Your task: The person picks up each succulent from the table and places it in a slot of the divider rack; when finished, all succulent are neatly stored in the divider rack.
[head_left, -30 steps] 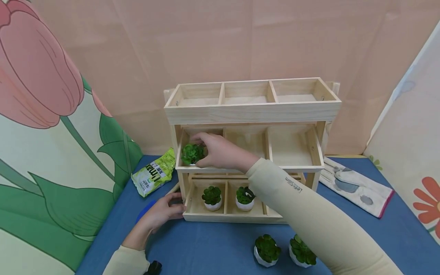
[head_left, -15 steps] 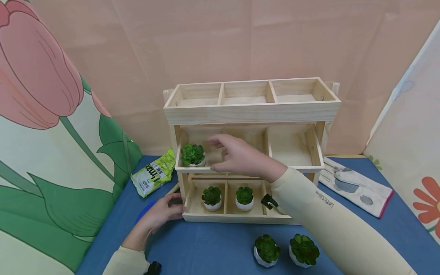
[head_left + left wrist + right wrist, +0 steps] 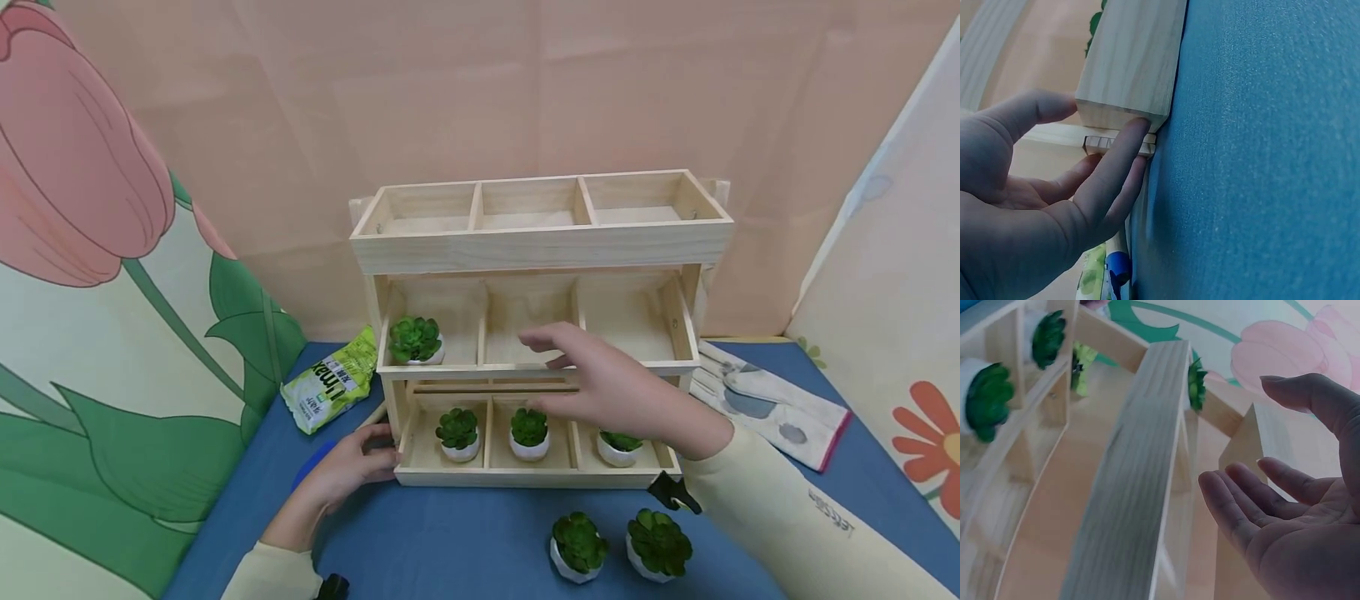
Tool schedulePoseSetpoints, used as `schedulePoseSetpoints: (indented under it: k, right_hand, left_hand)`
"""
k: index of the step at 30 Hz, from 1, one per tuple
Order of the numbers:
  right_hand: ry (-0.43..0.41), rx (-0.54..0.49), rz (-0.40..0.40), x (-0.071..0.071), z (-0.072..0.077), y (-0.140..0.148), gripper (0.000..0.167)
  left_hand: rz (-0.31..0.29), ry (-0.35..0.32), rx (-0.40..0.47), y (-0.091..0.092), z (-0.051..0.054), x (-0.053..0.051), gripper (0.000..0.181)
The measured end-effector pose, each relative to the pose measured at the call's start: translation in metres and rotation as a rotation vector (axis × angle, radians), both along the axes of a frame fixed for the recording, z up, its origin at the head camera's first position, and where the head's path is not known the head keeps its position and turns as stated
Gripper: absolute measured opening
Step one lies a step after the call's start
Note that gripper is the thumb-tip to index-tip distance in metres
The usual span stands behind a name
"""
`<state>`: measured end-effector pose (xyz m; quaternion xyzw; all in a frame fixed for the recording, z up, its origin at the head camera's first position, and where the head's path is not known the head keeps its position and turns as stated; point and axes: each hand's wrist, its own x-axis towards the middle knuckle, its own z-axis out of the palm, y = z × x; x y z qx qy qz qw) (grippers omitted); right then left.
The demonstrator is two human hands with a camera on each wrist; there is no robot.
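Note:
A three-tier wooden shelf stands on the blue table. My left hand holds its bottom left corner; in the left wrist view the thumb and fingers of that hand lie against the tray end. My right hand, open and holding nothing, is in front of the middle tier's centre-right part. One potted succulent sits in the middle tier's left compartment. The bottom tray holds succulents in its left, centre and right compartments, the last partly hidden by my right hand.
Two potted succulents stand on the table before the shelf. A green packet lies left of it, near a blue-ended tool. Patterned gloves lie at the right.
My right hand has let go of the succulent in the middle tier's left compartment and moved right and downward, uncovering it. My left hand stays at the shelf corner.

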<state>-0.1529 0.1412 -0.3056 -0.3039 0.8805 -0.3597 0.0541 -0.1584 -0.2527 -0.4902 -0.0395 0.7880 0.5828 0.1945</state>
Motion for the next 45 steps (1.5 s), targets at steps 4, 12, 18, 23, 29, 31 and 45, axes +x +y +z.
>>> schedulePoseSetpoints:
  k: [4, 12, 18, 23, 29, 31, 45]
  right_hand:
    - [-0.004, 0.019, -0.041, 0.011, -0.007, 0.021, 0.069]
    - [0.023, 0.041, -0.109, 0.033, -0.024, 0.061, 0.069]
    - [0.03, 0.053, -0.174, 0.046, -0.045, 0.091, 0.071]
    - [0.006, 0.031, -0.217, 0.057, -0.064, 0.112, 0.071]
    - [-0.083, -0.005, -0.251, 0.07, -0.098, 0.132, 0.076]
    - [-0.164, -0.012, -0.263, 0.074, -0.109, 0.138, 0.079]
    - [-0.337, -0.134, -0.167, 0.094, -0.183, 0.172, 0.07]
  left_hand:
    - [0.002, -0.001, -0.006, 0.0, 0.002, 0.0, 0.077]
    - [0.005, -0.005, -0.022, -0.001, 0.005, -0.001, 0.078]
    - [0.004, -0.004, -0.016, -0.001, 0.004, 0.0, 0.077]
    - [0.0, 0.001, -0.017, -0.001, 0.003, -0.001, 0.077]
    - [-0.003, 0.004, -0.016, -0.001, 0.002, -0.003, 0.078]
    - [-0.001, 0.001, -0.014, 0.0, 0.002, -0.002, 0.078]
    - [0.0, -0.002, -0.01, 0.002, 0.003, -0.002, 0.077]
